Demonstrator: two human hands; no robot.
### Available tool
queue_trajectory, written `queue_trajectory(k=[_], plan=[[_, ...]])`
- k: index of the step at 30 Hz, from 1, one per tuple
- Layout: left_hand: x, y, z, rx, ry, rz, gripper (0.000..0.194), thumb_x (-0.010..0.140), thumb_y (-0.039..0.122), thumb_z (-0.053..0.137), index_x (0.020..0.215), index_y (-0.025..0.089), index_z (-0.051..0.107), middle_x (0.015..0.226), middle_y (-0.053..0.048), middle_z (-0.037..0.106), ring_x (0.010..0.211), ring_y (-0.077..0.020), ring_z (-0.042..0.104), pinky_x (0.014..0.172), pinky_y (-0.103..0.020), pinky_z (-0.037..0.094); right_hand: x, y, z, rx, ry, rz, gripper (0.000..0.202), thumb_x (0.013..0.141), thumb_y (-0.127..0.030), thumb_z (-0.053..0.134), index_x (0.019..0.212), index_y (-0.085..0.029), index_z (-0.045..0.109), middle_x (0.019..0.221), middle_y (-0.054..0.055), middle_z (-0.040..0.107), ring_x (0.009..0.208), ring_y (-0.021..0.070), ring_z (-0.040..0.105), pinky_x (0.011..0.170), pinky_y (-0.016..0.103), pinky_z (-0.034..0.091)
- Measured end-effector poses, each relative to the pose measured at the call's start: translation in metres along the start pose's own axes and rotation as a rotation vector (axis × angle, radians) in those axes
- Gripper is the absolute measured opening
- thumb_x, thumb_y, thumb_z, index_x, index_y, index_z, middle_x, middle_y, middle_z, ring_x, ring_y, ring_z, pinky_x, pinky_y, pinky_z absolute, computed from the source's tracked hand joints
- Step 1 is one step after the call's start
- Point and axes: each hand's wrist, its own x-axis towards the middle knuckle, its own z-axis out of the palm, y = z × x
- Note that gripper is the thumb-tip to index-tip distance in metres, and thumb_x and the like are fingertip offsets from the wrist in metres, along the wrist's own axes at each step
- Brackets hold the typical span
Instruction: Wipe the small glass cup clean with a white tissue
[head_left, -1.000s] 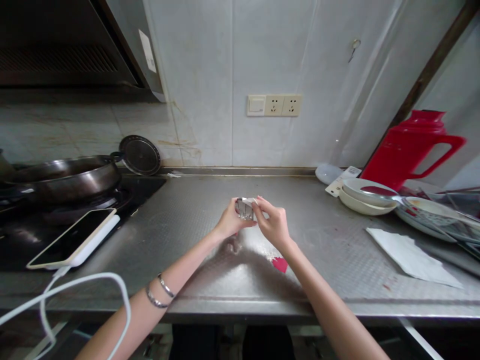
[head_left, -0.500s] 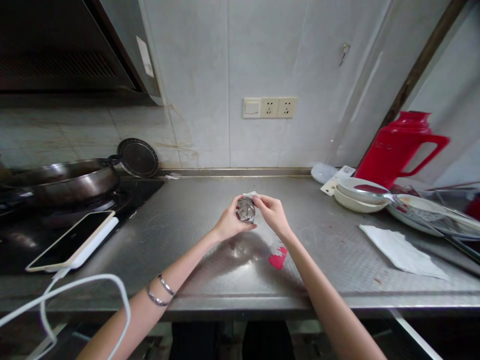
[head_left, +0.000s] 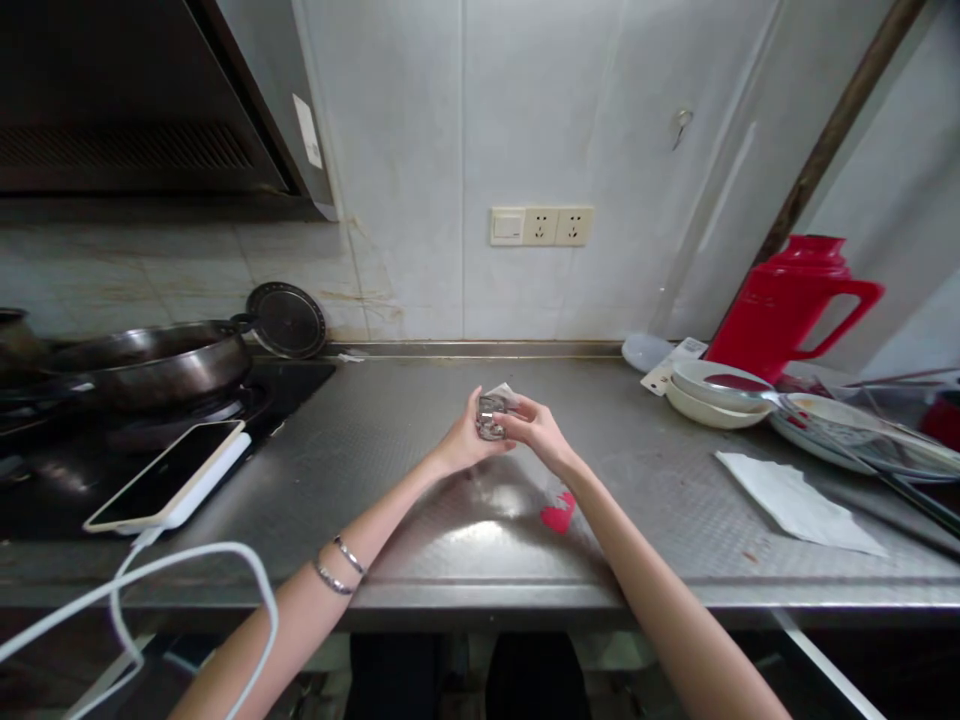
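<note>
My left hand [head_left: 463,440] is wrapped round a small round silvery object [head_left: 489,415], held above the middle of the metal counter. From the right, my right hand [head_left: 538,430] reaches over it, its fingers on the object's near face. A pale wrapper-like piece [head_left: 502,392] sticks up behind the fingers. What exactly the object is cannot be made out. Below the hands, a torn red piece [head_left: 558,513] lies on the counter [head_left: 405,400].
On the left are a pan [head_left: 161,365] on the stove, a phone [head_left: 169,475] with a white cable and a round dark lid [head_left: 286,320]. A red flask [head_left: 787,305], bowls [head_left: 716,395], plates and a white napkin [head_left: 799,503] are on the right.
My right hand's fingers have moved from the object's top edge down across its face. The camera view has shifted slightly, so the surroundings sit a little differently.
</note>
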Motion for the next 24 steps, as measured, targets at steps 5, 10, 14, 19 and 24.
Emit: queue_trajectory(k=[5, 10, 14, 19, 24], plan=[[0.000, 0.008, -0.010, 0.167, -0.030, 0.119, 0.120, 0.052, 0.035, 0.084, 0.145, 0.019, 0.010, 0.129, -0.018, 0.048, 0.118, -0.0304, 0.049, 0.103, -0.049, 0.035, 0.001, 0.007, 0.000, 0.015, -0.002, 0.074, 0.041, 0.068, -0.041, 0.071, 0.101, -0.018, 0.066, 0.096, 0.006, 0.069, 0.088, 0.0215, 0.065, 0.070, 0.031, 0.055], [0.000, 0.001, -0.011, 0.261, -0.039, 0.189, 0.112, 0.048, 0.034, 0.085, 0.141, 0.021, 0.023, 0.136, -0.017, 0.039, 0.122, -0.0327, 0.045, 0.102, -0.048, 0.036, 0.002, 0.008, -0.002, 0.085, 0.049, 0.124, 0.040, 0.071, -0.043, 0.069, 0.100, -0.016, 0.066, 0.090, 0.006, 0.070, 0.076, 0.0182, 0.066, 0.064, 0.030, 0.056], [-0.001, 0.001, -0.007, 0.236, -0.015, 0.183, 0.091, 0.054, 0.027, 0.082, 0.132, 0.020, 0.035, 0.129, -0.014, 0.048, 0.113, -0.0291, 0.053, 0.096, -0.044, 0.041, 0.003, 0.009, -0.004, 0.091, 0.059, 0.164, 0.040, 0.071, -0.043, 0.071, 0.100, -0.017, 0.066, 0.091, 0.007, 0.070, 0.076, 0.0194, 0.067, 0.060, 0.029, 0.057], [-0.003, 0.010, -0.004, 0.143, -0.052, 0.131, 0.086, 0.056, 0.024, 0.081, 0.128, 0.021, 0.034, 0.116, -0.010, 0.059, 0.096, -0.0232, 0.062, 0.084, -0.036, 0.048, 0.008, 0.017, -0.013, 0.125, 0.093, 0.202, 0.043, 0.080, -0.055, 0.056, 0.096, -0.016, 0.064, 0.090, 0.008, 0.067, 0.072, 0.0183, 0.067, 0.057, 0.029, 0.057], [-0.004, 0.009, -0.001, 0.097, -0.062, 0.100, 0.087, 0.054, 0.024, 0.082, 0.127, 0.021, 0.036, 0.117, -0.011, 0.060, 0.097, -0.0239, 0.062, 0.086, -0.037, 0.048, 0.011, 0.022, -0.021, 0.072, 0.146, 0.224, 0.039, 0.081, -0.052, 0.056, 0.088, -0.015, 0.061, 0.077, 0.005, 0.066, 0.059, 0.0157, 0.065, 0.054, 0.028, 0.056]])
